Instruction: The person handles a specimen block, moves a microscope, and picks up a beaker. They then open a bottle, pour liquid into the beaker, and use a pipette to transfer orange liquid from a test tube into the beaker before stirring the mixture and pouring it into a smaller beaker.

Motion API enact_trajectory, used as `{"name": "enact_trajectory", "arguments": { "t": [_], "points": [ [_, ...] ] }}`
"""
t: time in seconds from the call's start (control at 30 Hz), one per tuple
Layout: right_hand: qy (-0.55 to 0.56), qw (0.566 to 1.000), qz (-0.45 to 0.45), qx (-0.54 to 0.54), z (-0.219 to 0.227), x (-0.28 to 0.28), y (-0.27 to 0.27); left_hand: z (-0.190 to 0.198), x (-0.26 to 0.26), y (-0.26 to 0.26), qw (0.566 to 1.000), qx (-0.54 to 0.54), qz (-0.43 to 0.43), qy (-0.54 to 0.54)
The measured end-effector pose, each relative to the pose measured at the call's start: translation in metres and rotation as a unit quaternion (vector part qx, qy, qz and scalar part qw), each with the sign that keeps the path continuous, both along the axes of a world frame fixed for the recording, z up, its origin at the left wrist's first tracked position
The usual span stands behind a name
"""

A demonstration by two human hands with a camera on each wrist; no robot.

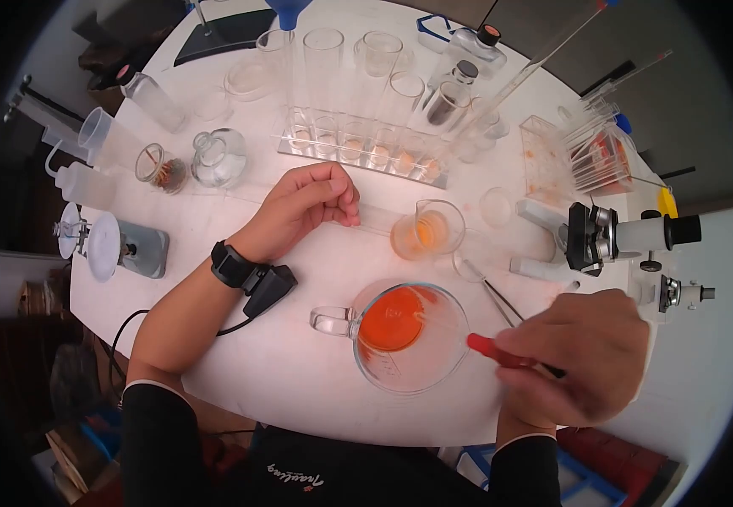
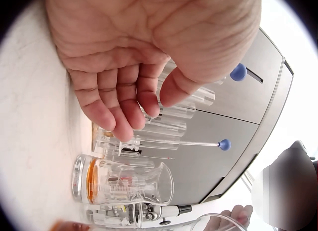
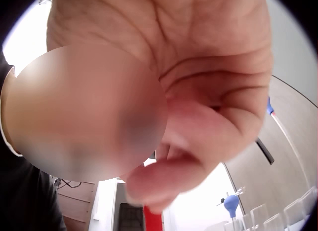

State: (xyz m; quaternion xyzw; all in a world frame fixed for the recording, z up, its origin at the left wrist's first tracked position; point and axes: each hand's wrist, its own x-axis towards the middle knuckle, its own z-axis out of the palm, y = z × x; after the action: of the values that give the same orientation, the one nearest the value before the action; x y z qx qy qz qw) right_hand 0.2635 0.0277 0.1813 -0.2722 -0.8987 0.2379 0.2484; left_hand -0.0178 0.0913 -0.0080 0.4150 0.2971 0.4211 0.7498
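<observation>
A large handled glass cup [image 1: 411, 372] near the front edge holds orange liquid [image 1: 390, 319]. From the right, my right hand [image 1: 582, 355] [image 3: 213, 92] grips a dropper with a red bulb [image 1: 497, 350] [image 3: 153, 219]; its clear tube points left over the cup. My left hand [image 1: 303, 207] [image 2: 144, 57], fingers loosely curled and holding nothing, lies by the table behind the cup's handle. Right of it stands a small beaker [image 1: 443, 221] [image 2: 131, 184] with a little orange liquid.
Behind my hands is a clear rack [image 1: 362, 162] of wide tubes. A round flask [image 1: 218, 160], a jar [image 1: 164, 171] and a balance [image 1: 142, 253] stand left. Tweezers [image 1: 502, 300] lie right of the cup, near a microscope [image 1: 629, 237]. A black cable runs by my left forearm.
</observation>
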Motion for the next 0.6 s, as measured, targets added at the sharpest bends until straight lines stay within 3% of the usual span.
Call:
{"name": "enact_trajectory", "arguments": {
  "t": [0.17,0.27,0.6],
  "points": [
    [-0.184,0.983,-0.022,0.019,-0.03,-0.03,-0.017,0.001,-0.001,-0.001,1.0,-0.001,-0.002,-0.005],
    [-0.226,0.974,0.001,0.032,-0.041,-0.043,-0.013,-0.003,-0.002,-0.001,1.0,-0.003,-0.004,-0.01],
    [-0.237,0.971,0.003,0.024,-0.045,-0.049,-0.013,-0.004,-0.004,0.0,1.0,-0.004,-0.003,-0.019]
  ]
}}
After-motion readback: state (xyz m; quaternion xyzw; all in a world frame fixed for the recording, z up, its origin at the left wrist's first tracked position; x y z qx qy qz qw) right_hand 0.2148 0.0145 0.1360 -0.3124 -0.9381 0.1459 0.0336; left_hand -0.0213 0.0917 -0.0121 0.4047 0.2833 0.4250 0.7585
